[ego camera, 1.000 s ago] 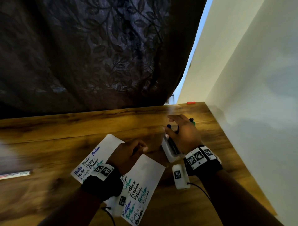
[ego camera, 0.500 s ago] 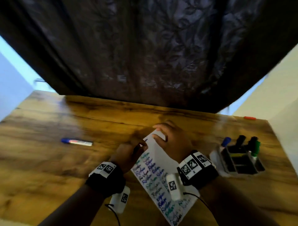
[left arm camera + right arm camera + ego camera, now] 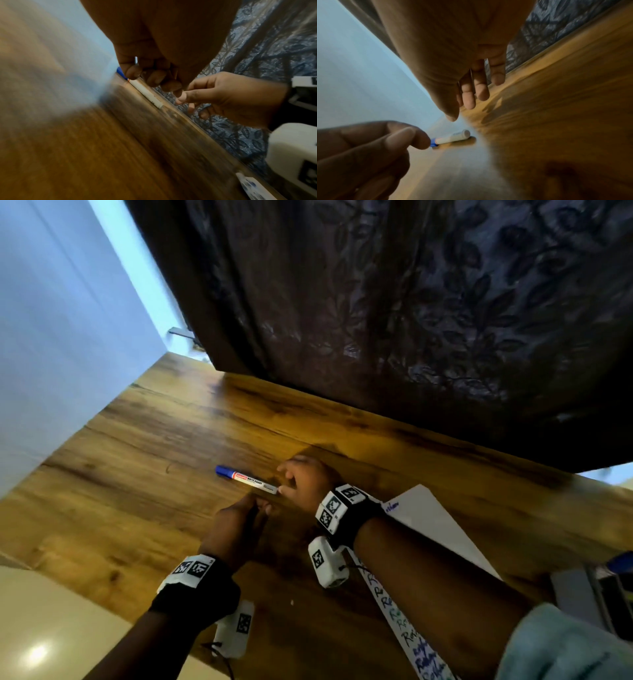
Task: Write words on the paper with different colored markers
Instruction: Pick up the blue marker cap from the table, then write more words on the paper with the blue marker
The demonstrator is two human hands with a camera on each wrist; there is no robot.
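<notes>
A dark leaf-patterned curtain [image 3: 428, 302] hangs behind the wooden table [image 3: 171, 440]. The written-on paper [image 3: 435, 518] lies under the right forearm. The right hand [image 3: 305, 481], fingers loose and holding nothing, hovers at the tail end of the blue-capped marker [image 3: 246, 479] lying flat on the table. The left hand [image 3: 236, 529] is curled beside it; whether it grips anything I cannot tell.

A: Marker [image 3: 246, 480] w/ blue cap, where?
B: Lies flat on the table [image 3: 144, 460], left half, approx. middle btw far and near edge. White barrel w/ print, cap is on and points to the far-left corner.
A: And the paper [image 3: 433, 520]?
B: White sheet, flat, right side of the table, one corner points to the far edge. Handwritten words in black, green and blue run along its near-left edge.
</notes>
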